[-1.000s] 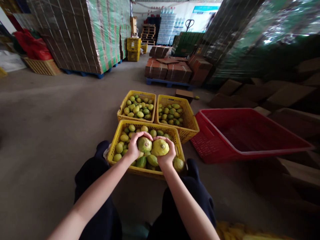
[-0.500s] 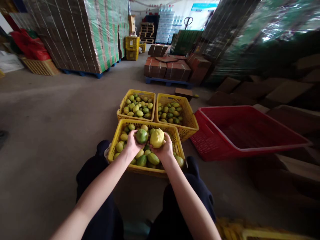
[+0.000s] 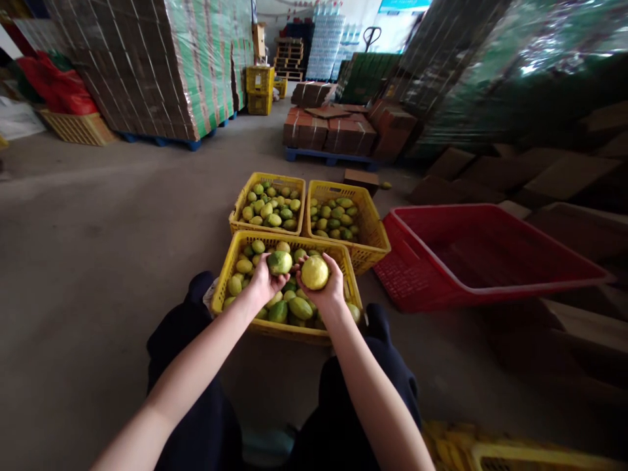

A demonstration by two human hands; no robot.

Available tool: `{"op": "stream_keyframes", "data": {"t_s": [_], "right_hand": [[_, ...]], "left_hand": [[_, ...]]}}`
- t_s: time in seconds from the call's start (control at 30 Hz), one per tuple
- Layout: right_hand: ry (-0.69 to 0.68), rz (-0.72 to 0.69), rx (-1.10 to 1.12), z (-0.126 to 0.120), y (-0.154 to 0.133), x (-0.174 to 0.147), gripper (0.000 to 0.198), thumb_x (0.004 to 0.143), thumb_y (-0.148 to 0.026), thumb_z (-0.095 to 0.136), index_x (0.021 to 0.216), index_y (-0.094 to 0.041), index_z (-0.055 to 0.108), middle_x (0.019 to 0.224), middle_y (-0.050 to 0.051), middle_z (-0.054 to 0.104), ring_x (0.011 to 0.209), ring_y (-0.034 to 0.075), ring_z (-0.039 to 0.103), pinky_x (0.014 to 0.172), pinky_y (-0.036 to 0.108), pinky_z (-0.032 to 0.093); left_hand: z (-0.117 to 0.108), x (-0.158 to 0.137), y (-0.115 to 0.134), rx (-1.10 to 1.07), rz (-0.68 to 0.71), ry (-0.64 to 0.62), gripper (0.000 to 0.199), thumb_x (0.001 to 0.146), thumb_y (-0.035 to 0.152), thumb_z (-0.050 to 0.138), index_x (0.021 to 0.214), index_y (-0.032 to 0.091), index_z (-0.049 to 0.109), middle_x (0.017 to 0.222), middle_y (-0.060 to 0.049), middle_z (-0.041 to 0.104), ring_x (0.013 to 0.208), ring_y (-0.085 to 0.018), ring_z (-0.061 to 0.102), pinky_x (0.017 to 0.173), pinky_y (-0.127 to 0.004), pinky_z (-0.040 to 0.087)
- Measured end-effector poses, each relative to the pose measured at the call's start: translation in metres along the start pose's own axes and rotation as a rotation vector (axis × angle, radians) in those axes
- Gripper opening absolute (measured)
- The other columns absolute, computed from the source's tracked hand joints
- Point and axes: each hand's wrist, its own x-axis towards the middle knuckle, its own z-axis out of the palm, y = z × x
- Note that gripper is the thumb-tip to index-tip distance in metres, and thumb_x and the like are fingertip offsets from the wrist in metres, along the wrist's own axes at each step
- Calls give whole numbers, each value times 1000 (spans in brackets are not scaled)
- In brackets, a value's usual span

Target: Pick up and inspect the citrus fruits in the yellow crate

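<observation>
My left hand (image 3: 265, 282) holds a green-yellow lemon (image 3: 280, 263), its fingers curled under the fruit. A yellower lemon (image 3: 314, 272) rests in my right hand (image 3: 330, 288), gripped between thumb and fingers. Both fruits are side by side, a little apart, above the near yellow crate (image 3: 289, 334). Inside that crate lie many green and yellow lemons (image 3: 299, 308), partly hidden by my hands. Directly behind it stand two more yellow crates, one on the left (image 3: 267, 178) and one on the right (image 3: 375, 239), each holding similar fruit.
A large red basket (image 3: 422, 288) stands to the right, with cardboard boxes (image 3: 534, 176) beyond it. Bundled flat cardboard (image 3: 326, 131) sits on a blue pallet (image 3: 314, 156) ahead. A tall wrapped stack (image 3: 196, 65) rises at left. Part of another yellow crate (image 3: 520, 456) shows bottom right.
Both lemons have been turned in my hands, so different sides face up. The right one has shifted slightly to the right. The crates stay where they were.
</observation>
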Motion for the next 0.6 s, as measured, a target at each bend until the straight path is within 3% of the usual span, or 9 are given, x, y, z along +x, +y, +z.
{"op": "stream_keyframes", "data": {"t_s": [0.1,0.27,0.6], "right_hand": [[68,-13,3,-2,3,6,23,91,-37,52,81,-19,61,57,2,66,51,16,63,46,25,54],[147,-54,-14,-1,3,8,21,90,-36,54,76,-21,57,54,0,63,49,16,61,45,25,51],[254,-18,-49,0,5,10,23,97,-38,47,81,-24,56,59,-3,62,53,15,61,46,25,54]], "left_hand": [[-2,2,-6,135,68,-8,34,96,46,50,75,20,58,52,1,52,34,-8,40,29,-16,23],[-6,9,-11,250,178,-27,33,91,47,62,71,21,59,53,0,56,37,-9,45,34,-19,33],[-5,13,-12,297,201,62,33,93,45,60,70,21,57,58,-1,62,36,-8,46,36,-19,36]]}}
